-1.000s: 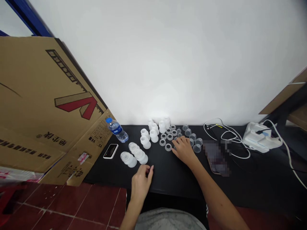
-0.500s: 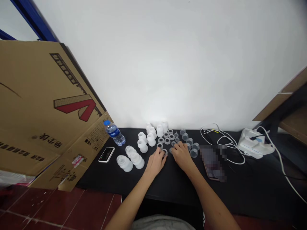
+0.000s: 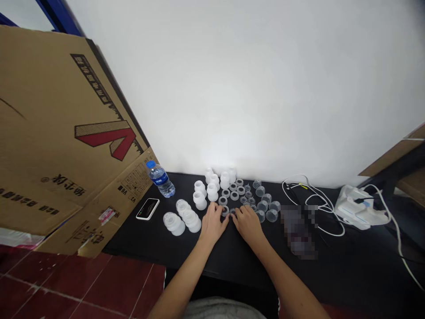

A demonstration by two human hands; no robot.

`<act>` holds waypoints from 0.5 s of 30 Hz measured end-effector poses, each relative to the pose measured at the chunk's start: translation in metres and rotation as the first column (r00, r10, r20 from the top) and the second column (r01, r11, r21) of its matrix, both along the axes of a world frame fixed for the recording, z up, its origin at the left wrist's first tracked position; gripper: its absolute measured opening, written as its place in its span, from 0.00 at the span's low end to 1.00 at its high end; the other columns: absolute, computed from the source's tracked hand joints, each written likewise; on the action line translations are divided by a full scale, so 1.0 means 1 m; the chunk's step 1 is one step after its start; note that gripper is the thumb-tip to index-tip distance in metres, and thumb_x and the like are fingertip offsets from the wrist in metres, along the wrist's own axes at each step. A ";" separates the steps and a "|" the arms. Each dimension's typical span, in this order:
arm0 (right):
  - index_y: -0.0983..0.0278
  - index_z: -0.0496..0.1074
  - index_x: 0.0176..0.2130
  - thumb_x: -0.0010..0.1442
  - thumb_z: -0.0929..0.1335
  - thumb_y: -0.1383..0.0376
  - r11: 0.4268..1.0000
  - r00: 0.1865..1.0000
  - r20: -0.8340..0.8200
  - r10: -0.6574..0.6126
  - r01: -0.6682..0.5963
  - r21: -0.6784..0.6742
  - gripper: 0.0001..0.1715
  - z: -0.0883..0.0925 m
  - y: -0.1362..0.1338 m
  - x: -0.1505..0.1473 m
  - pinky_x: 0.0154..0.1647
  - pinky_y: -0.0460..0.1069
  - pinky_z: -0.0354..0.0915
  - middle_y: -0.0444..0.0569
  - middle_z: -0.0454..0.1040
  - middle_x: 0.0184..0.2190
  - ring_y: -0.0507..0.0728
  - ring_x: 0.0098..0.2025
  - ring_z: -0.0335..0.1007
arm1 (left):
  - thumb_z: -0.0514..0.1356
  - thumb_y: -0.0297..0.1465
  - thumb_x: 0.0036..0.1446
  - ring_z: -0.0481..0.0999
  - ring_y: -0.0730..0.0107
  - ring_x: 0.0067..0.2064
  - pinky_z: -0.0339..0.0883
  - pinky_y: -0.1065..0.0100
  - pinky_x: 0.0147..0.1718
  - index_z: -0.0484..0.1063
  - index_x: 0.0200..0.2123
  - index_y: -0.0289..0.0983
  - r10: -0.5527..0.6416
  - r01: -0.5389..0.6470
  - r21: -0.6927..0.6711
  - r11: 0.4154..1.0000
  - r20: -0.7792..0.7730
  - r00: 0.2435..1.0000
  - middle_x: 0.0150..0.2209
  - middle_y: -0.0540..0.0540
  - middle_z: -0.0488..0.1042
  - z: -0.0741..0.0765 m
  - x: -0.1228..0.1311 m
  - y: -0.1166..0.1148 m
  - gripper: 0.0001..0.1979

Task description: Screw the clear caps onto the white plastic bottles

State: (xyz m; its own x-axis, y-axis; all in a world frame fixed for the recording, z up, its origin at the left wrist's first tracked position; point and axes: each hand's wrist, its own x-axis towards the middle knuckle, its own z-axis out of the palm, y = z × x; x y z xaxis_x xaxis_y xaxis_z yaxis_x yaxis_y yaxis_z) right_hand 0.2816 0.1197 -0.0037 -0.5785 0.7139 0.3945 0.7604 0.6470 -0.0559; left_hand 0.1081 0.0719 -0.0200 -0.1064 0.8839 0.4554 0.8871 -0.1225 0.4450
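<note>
My left hand [image 3: 213, 224] rests on the black table, its fingertips closed on a clear ring [image 3: 225, 211]. Close beside it, my right hand [image 3: 249, 225] pinches a small clear piece [image 3: 233, 211] just right of that ring; fingers partly hide it. More clear rings [image 3: 234, 196] lie beyond the hands. Small clear pieces with pointed tips [image 3: 248, 188] sit to their right, followed by clear domed caps [image 3: 272, 215]. White threaded bottle-like bodies [image 3: 200, 200] stand left of the rings. Nearer me, several white pieces with clear tops [image 3: 174, 224] stand together.
A water bottle [image 3: 161, 179] and a white-framed device [image 3: 148, 209] are on the left, by a large cardboard box [image 3: 49, 133]. On the right lie a blurred phone-like object [image 3: 299, 232], white cables [image 3: 318, 201] and a white power strip [image 3: 360, 207]. A white wall backs the table [image 3: 352, 261].
My right hand has moved left and nearer me, bringing a small clear piece beside the ring. My left hand stays at the ring. The camera view has shifted slightly.
</note>
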 end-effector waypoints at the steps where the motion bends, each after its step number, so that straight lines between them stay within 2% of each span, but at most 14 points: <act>1: 0.64 0.79 0.40 0.71 0.72 0.65 1.000 1.000 0.009 -0.026 0.026 -0.015 0.06 -0.002 0.000 -0.001 0.45 0.58 0.66 0.58 0.77 0.36 0.68 0.43 0.71 | 0.66 0.32 0.65 0.76 0.56 0.48 0.77 0.61 0.41 0.75 0.46 0.41 -0.005 0.004 0.021 1.000 0.007 1.000 0.45 0.44 0.68 0.000 -0.001 0.000 0.07; 5: 0.63 0.78 0.40 0.70 0.74 0.64 0.995 0.996 0.034 -0.085 0.087 -0.045 0.05 -0.005 -0.001 -0.004 0.43 0.57 0.69 0.58 0.77 0.39 0.68 0.44 0.75 | 0.66 0.29 0.64 0.75 0.55 0.49 0.78 0.56 0.47 0.74 0.40 0.40 -0.046 0.044 0.065 0.997 0.031 0.998 0.46 0.43 0.70 -0.001 -0.003 0.003 0.04; 8: 0.62 0.76 0.41 0.71 0.72 0.65 0.996 0.997 -0.004 -0.079 0.079 -0.052 0.04 -0.005 0.001 -0.005 0.44 0.56 0.72 0.58 0.78 0.41 0.67 0.45 0.76 | 0.65 0.28 0.66 0.76 0.55 0.49 0.78 0.55 0.49 0.74 0.39 0.40 -0.070 0.064 0.071 0.995 0.073 0.995 0.47 0.42 0.71 -0.003 -0.004 0.005 0.03; 12: 0.61 0.74 0.46 0.73 0.69 0.62 0.984 0.978 -0.195 -0.071 0.037 -0.175 0.05 -0.007 0.007 -0.002 0.40 0.54 0.73 0.56 0.81 0.42 0.65 0.43 0.80 | 0.62 0.32 0.71 0.79 0.56 0.53 0.79 0.55 0.53 0.74 0.42 0.41 -0.086 0.064 0.122 0.990 0.187 0.979 0.51 0.41 0.72 -0.005 -0.005 0.005 0.02; 15: 0.61 0.74 0.48 0.72 0.69 0.60 0.934 0.920 -0.378 -0.107 -0.036 -0.354 0.08 -0.010 0.010 0.001 0.36 0.52 0.74 0.52 0.84 0.40 0.61 0.34 0.81 | 0.61 0.35 0.73 0.82 0.64 0.46 0.80 0.59 0.51 0.74 0.45 0.41 -0.108 0.067 0.143 0.987 0.302 0.947 0.55 0.42 0.73 -0.004 -0.005 0.005 0.05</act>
State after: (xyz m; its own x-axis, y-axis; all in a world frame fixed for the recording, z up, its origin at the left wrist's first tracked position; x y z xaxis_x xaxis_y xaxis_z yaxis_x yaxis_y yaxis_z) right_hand 0.2831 0.1299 -0.0140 -0.4038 0.8632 0.3030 0.6539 0.5040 -0.5643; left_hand 0.1031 0.0770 -0.0240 -0.1850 0.8317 0.5235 0.6923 -0.2677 0.6701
